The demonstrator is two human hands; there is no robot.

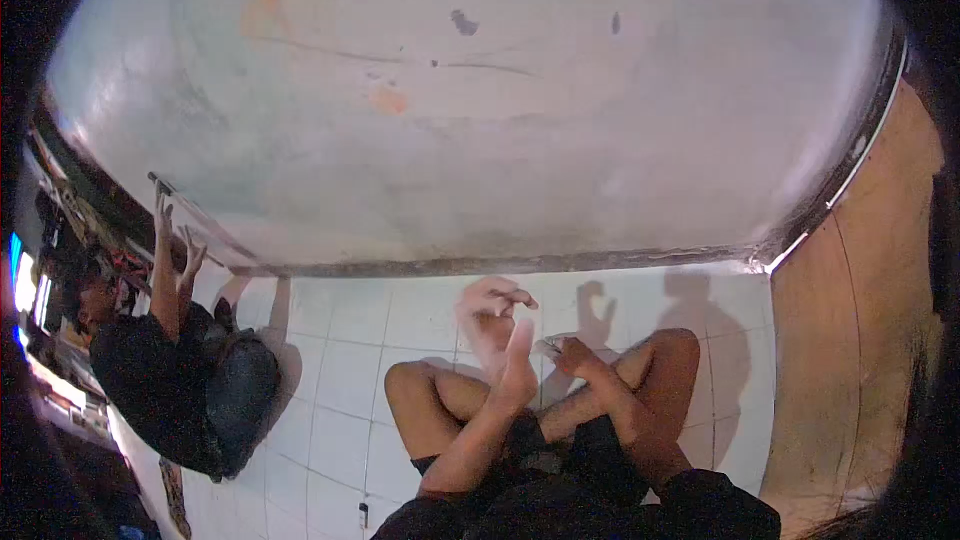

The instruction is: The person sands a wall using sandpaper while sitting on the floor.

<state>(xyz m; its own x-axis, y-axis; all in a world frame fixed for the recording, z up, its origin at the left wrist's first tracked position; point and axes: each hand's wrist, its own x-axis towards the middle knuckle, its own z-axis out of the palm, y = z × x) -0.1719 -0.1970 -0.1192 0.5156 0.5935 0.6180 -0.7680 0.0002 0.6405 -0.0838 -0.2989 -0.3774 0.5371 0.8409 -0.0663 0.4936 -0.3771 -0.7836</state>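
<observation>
My left hand [497,318] is raised in front of me above the tiled floor, smeared by motion. Its fingers look partly bent, but I cannot make out whether anything is in them. Lower and to the right, my right hand [570,355] is closed near my crossed legs. A small, pale grey flat piece [549,345] shows at its fingertips, too small to name. The two hands are apart.
A stained, patchy wall [480,170] rises ahead, with a dark strip along its foot. White tiles [340,390] cover the floor. At left, a seated co-worker [155,360] reaches toward a long thin bar [195,205] by the wall. A brown panel [835,320] stands right.
</observation>
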